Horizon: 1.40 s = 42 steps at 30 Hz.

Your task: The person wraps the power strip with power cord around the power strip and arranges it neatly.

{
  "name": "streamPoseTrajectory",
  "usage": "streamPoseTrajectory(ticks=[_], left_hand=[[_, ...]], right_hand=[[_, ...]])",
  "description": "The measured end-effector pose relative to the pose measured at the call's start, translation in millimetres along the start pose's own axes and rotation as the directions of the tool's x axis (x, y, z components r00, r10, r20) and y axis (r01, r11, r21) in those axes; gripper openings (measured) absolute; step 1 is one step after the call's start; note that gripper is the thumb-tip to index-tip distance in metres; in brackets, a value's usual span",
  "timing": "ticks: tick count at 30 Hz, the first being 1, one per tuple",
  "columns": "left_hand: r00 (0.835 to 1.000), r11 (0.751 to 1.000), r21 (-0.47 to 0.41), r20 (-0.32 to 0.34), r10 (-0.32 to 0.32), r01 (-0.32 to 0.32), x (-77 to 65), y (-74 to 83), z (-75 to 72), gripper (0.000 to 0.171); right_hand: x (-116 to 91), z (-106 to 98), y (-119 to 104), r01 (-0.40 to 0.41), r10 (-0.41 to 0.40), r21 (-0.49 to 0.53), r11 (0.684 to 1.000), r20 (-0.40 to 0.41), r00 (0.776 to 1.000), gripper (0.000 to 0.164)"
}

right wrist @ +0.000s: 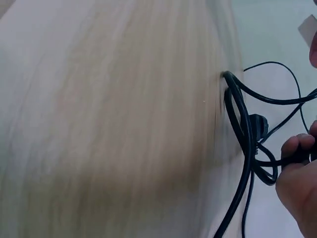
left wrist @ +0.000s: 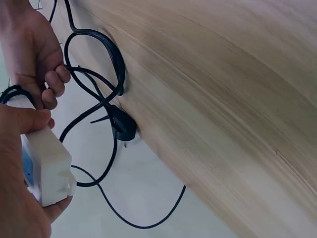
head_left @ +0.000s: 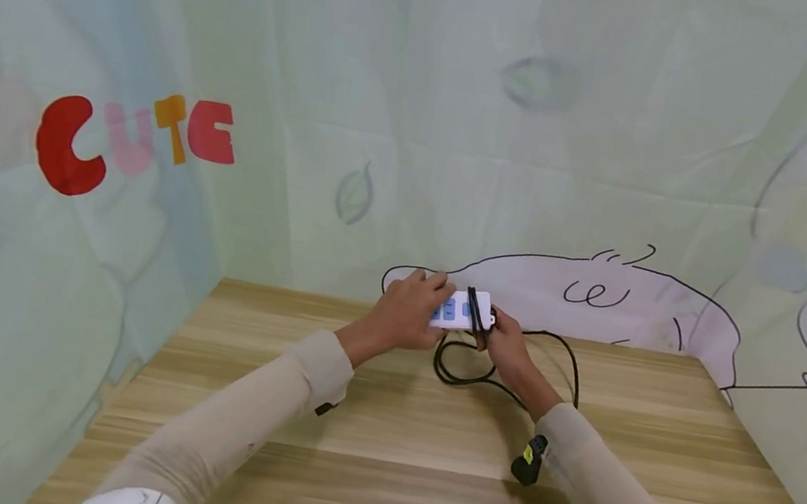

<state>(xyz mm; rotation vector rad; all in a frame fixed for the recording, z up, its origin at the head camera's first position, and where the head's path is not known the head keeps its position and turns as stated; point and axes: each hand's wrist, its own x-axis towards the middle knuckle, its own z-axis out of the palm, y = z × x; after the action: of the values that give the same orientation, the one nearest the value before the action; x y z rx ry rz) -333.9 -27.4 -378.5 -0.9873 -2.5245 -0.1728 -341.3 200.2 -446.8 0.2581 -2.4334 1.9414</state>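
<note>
A white power strip [head_left: 457, 319] with blue socket faces is held above the far part of the table. My left hand [head_left: 407, 310] grips its left end, thumb along one side. Black cord is wound round the strip near its right end. There my right hand [head_left: 510, 351] has its fingers curled round the black cord [right wrist: 241, 163], as the right wrist view shows. Loose loops of the cord hang below the strip in the left wrist view, with a black plug [left wrist: 124, 125] among them.
The wood-grain table [head_left: 377, 467] reaches back to a printed fabric wall [head_left: 390, 116] close behind my hands. More fabric stands along the left and right sides. A length of cord arcs out to the right of my right hand.
</note>
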Motion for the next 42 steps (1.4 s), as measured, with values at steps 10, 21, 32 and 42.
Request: streamPoseTrajectory(ticks=[10,21,32,42], left_hand=[[0.999,0.998,0.055,0.034,-0.041,0.039,6.3,-5.9,12.3,0.057],[0.998,0.993,0.104,0.023,-0.051,0.048,15.9,-7.5,20.6,0.057],[0.994,0.987,0.123,-0.052,-0.097,0.103,14.3,-17.7,21.1,0.053],[0.988,0.983,0.121,-0.085,-0.13,0.14,14.7,-21.3,19.0,0.051]], right_hand=[[-2.6,6.7,-9.5,-0.015,0.013,-0.166,0.986,-0.011,1.0,0.032],[-3.9,2.9,-11.6,-0.111,0.109,-0.11,0.988,-0.024,0.994,0.036],[-6.2,6.7,-16.6,-0.096,0.104,-0.104,0.99,0.077,0.992,0.039],[-5.8,4.7,-19.2,-0.087,0.107,-0.158,0.984,0.122,0.987,0.036]])
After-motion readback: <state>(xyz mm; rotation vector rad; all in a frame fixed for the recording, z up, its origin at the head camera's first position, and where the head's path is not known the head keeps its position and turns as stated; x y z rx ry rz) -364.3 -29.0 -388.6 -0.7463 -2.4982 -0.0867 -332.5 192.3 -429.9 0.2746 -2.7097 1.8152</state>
